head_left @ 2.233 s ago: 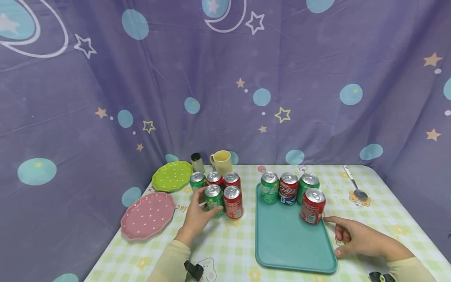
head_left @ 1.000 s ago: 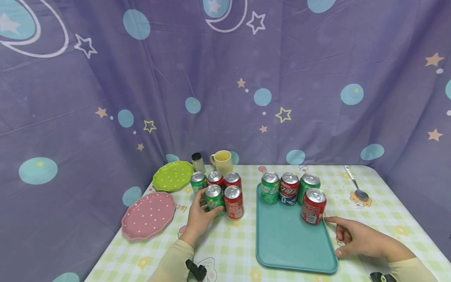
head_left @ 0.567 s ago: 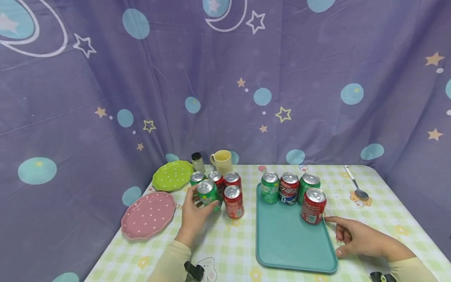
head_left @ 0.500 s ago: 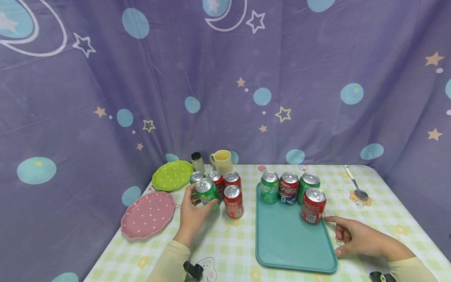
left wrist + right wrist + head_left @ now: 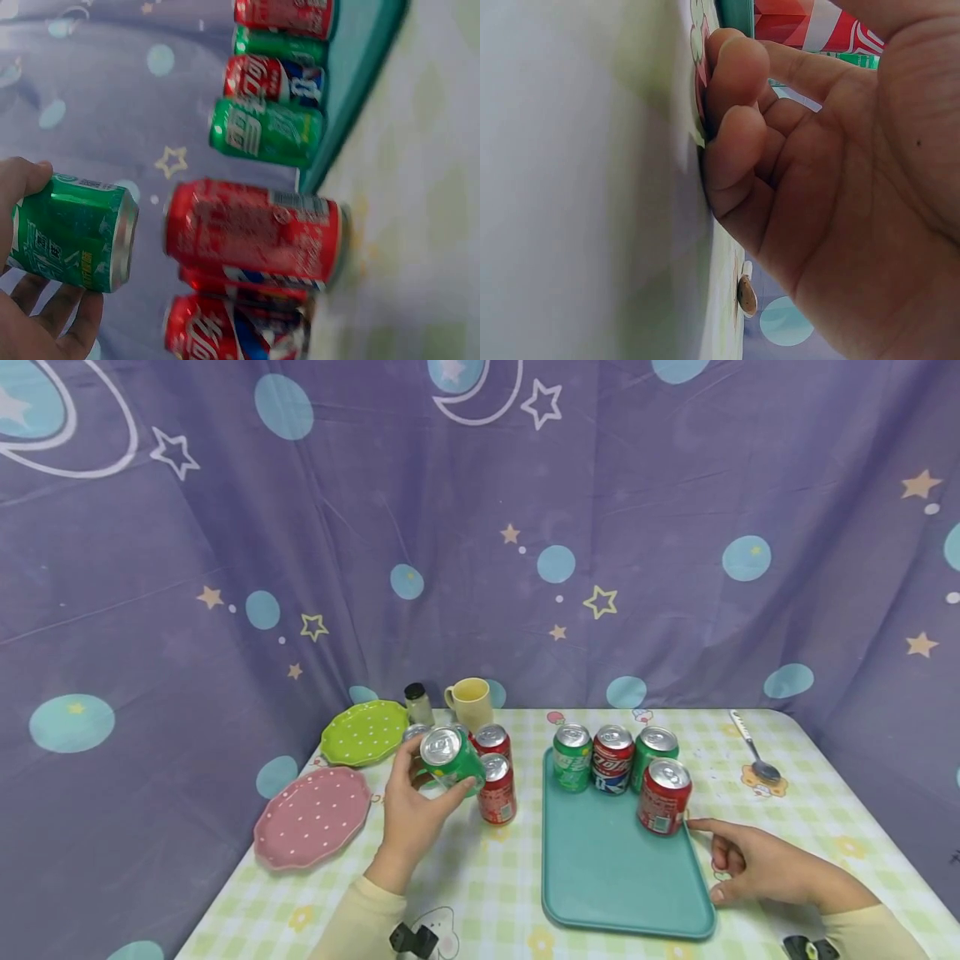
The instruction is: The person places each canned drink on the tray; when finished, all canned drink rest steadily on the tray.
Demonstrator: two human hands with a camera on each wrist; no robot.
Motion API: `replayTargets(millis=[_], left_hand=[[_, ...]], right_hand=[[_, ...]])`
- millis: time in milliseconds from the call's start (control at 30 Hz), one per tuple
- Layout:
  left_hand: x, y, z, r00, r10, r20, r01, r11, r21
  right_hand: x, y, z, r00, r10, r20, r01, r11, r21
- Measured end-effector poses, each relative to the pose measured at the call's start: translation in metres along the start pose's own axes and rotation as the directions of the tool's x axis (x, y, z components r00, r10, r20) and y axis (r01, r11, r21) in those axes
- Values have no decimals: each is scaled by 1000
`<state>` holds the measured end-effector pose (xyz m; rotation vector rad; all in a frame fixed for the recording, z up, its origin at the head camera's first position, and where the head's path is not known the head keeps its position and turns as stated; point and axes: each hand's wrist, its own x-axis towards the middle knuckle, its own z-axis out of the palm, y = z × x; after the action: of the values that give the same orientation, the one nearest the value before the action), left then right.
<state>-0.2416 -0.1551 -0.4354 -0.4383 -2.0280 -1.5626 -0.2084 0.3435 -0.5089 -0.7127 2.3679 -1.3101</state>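
My left hand grips a green soda can, which is raised off the table and tilted. In the left wrist view, thumb and fingers wrap round this can. Close to its right stands a red soda can, with another red can behind it. At the right edge of the teal tray, my right hand rests with the index finger reaching to the rim and the other fingers loosely bent on the tablecloth. Beside that fingertip, a red can stands on the tray.
Along the tray's back stand a green can, a red-and-blue can and another green can. A pink plate, a green plate, a jar and a yellow mug sit left. A spoon lies right.
My left hand has lifted the green can from its place beside the front red can, first shifting left, then up, and tilted it. My right hand has stayed at the tray's edge.
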Motion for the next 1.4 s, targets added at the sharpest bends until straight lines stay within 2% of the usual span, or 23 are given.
replayTargets(millis=[200,333,500,700,800,933,1000,1100,1267,1400], left_hand=[[2,18,17,998,26,50,-24,999,-44],[2,27,33,993,33,117,-25,997,-73],[1,28,59,980,-26,198,46,994,-94],[-1,18,94,960,-85,268,102,994,-50],[-4,18,107,955,-76,287,81,997,-6],[-11,29,120,951,-39,307,23,998,55],[-15,34,125,943,-43,329,24,998,61],[-18,35,136,930,-77,360,65,997,45],[-22,28,156,908,-143,393,143,989,31],[-23,20,170,899,-180,399,178,983,42]], right_hand=[[0,0,-1,1000,16,0,-16,1000,-4],[0,1,-1,1000,14,3,-14,1000,5],[0,2,-1,1000,26,-1,-26,1000,6],[0,3,-2,999,45,-3,-45,999,1],[0,3,-3,999,47,2,-47,999,1],[1,2,-3,1000,30,1,-30,999,-15],[1,2,-2,1000,25,0,-25,1000,-18],[1,2,-1,1000,30,-4,-30,999,-17],[1,1,-1,999,46,1,-46,999,-1],[1,0,-1,998,57,-3,-57,998,-3]])
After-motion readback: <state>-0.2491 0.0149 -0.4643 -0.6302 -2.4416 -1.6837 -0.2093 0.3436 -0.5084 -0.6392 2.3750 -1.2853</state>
